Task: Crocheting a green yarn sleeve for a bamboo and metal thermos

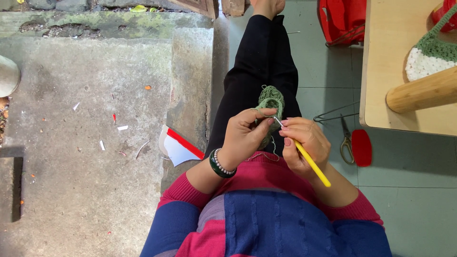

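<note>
My left hand (245,135) pinches a small green crochet piece (270,101) over my black-trousered lap, thumb pressed on the yarn. A dark bead bracelet sits on that wrist. My right hand (304,143) grips a crochet hook with a yellow handle (312,164); its metal tip points up-left into the green work, right beside my left thumb. A thin green strand hangs down between my hands. Both hands touch at the fingertips.
A light wooden table (385,71) stands at the right with a green-and-white crochet item (431,54) and a wooden roll (421,93). Scissors (346,140) and a red oval thing (362,147) lie on the floor. A red-and-white paper (178,147) lies at the concrete step's edge.
</note>
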